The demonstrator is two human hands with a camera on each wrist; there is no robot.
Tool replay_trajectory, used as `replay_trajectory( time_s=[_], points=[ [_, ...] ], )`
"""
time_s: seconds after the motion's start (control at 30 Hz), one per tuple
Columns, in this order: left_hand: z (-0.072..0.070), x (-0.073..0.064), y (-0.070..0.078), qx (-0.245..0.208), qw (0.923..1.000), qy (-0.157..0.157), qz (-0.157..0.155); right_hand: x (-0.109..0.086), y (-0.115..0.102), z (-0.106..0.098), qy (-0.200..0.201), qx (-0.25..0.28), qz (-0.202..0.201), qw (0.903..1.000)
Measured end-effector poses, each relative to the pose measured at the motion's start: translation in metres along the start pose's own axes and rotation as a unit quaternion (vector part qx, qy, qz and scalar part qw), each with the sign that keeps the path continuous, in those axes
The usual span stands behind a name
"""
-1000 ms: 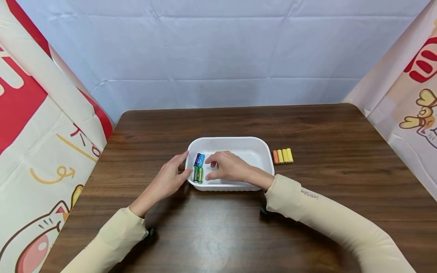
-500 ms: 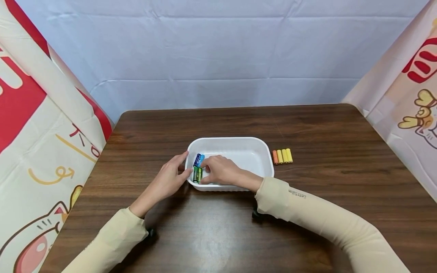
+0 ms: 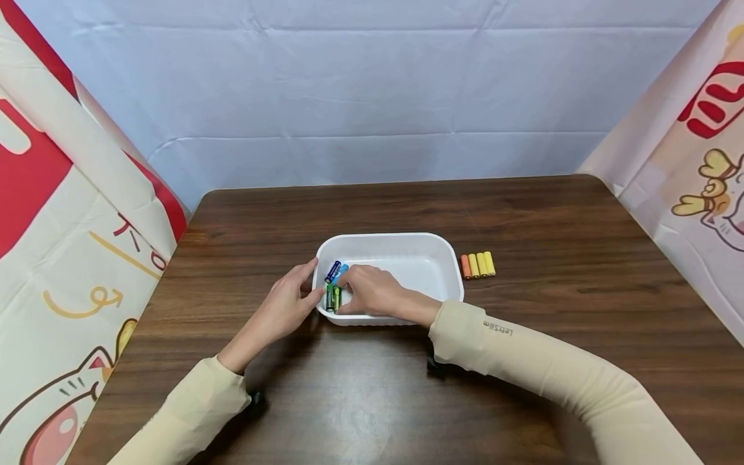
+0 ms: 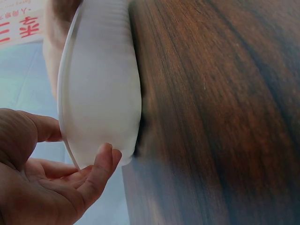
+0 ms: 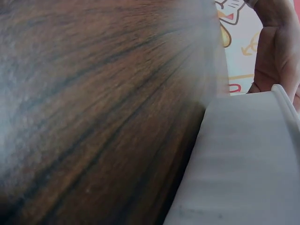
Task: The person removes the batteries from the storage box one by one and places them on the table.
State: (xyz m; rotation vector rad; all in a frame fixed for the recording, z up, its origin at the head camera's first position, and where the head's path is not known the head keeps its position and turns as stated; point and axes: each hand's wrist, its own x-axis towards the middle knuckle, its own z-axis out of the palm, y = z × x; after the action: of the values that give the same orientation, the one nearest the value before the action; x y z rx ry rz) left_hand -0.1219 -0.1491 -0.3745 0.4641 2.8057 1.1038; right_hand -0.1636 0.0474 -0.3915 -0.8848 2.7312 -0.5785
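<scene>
A white plastic tray (image 3: 407,244) sits mid-table. In its left end lie a dark blue battery (image 3: 332,271) and a light blue one (image 3: 341,272), both slanted, with a dark green battery (image 3: 330,298) and a light green one (image 3: 338,298) in front of them. My left hand (image 3: 286,297) holds the tray's left end, thumb and fingers at the rim and outer wall, as the left wrist view shows. Reaching inside, my right hand (image 3: 374,290) has thumb and fingers around the light green battery's two ends, partly covering the light blue one.
Right of the tray, an orange battery (image 3: 465,267) and several yellow batteries (image 3: 482,265) lie side by side on the brown wooden table (image 3: 372,400). White cloth (image 3: 372,84) hangs behind, and printed cloths stand at both sides.
My right hand has moved left to the batteries, its thumb and fingers closing in on the light green one. Both blue batteries now slant more. My left hand keeps its place.
</scene>
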Motion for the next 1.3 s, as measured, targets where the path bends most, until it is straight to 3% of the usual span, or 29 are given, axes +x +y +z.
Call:
replay_trajectory(
  time_s=[0.57,0.77,0.93,1.3],
  points=[
    [-0.001,0.0,-0.002,-0.003,1.0,0.001,-0.002,0.001,-0.002,-0.003,0.002,-0.035,0.011,0.9993],
    [-0.001,0.0,-0.002,-0.003,1.0,0.002,-0.006,-0.004,0.0,-0.012,-0.004,-0.018,0.036,0.9992],
    [-0.001,0.0,-0.001,-0.005,0.9999,-0.001,-0.012,-0.015,0.009,-0.026,0.021,0.002,0.049,0.9986],
    [0.001,0.001,0.0,0.002,0.9998,0.002,-0.018,-0.056,0.036,-0.083,0.11,0.06,0.018,0.992]
  ],
)
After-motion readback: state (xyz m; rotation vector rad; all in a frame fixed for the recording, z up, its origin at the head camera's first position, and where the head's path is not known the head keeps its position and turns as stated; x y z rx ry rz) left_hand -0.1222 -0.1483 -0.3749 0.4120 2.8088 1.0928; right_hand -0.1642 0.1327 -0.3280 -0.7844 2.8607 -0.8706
